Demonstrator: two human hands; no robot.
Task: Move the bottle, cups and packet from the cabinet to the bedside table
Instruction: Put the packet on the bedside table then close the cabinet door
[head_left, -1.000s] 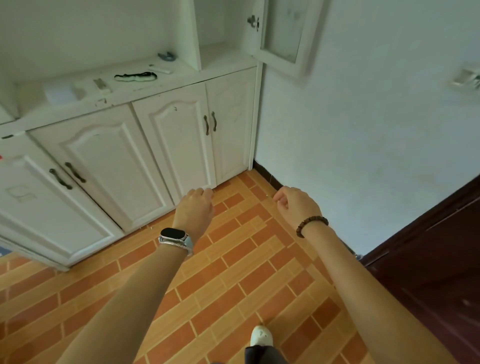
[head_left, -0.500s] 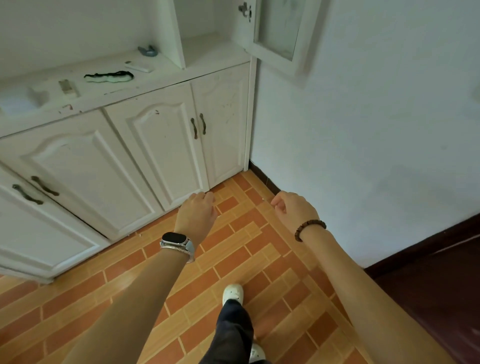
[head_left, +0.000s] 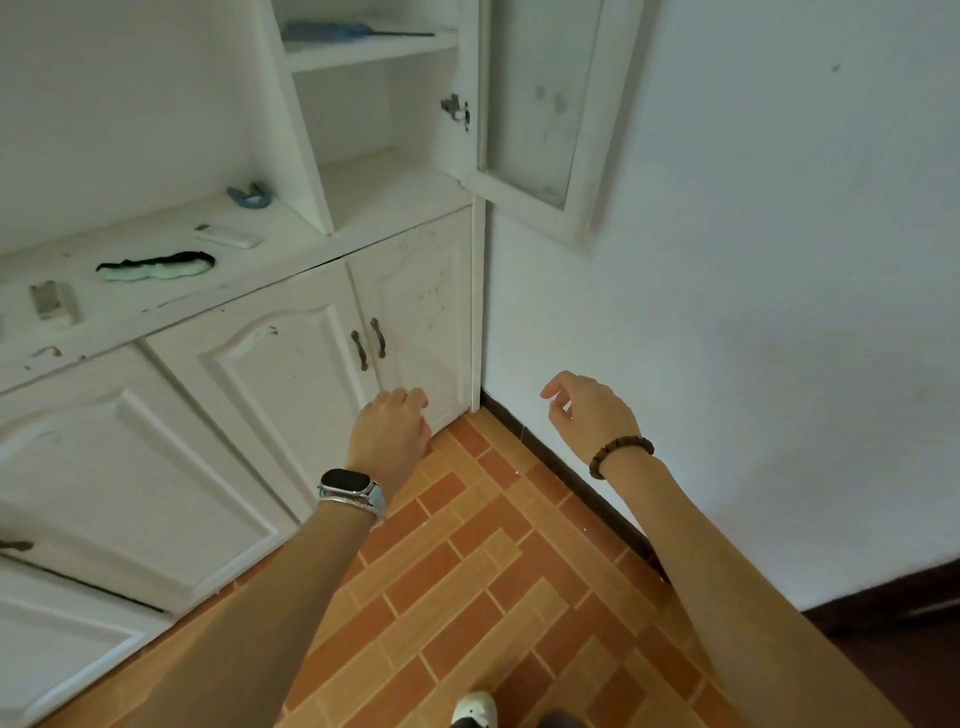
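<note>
A white cabinet (head_left: 270, 364) fills the left of the head view, its lower doors closed. Its upper right compartment (head_left: 384, 182) stands open, with a glass door (head_left: 540, 104) swung out to the right; the compartment's lower shelf shows nothing on it. No bottle, cup or packet is visible. My left hand (head_left: 389, 431), with a watch on the wrist, hangs in front of the lower right doors, fingers curled down and holding nothing. My right hand (head_left: 587, 410), with a bead bracelet, hovers near the wall corner, fingers loosely apart and empty.
On the cabinet counter lie a green-and-black cloth item (head_left: 156, 266), a white remote (head_left: 228, 236), a blue clip (head_left: 252, 196) and a small box (head_left: 49, 301). A blue object (head_left: 332, 31) lies on the upper shelf. A white wall (head_left: 753, 312) is right. Dark furniture (head_left: 909, 639) sits bottom right.
I have stepped closer to the cabinet and the view has tilted up, bringing the open upper compartment into sight. Both hands have risen slightly and stay empty.
</note>
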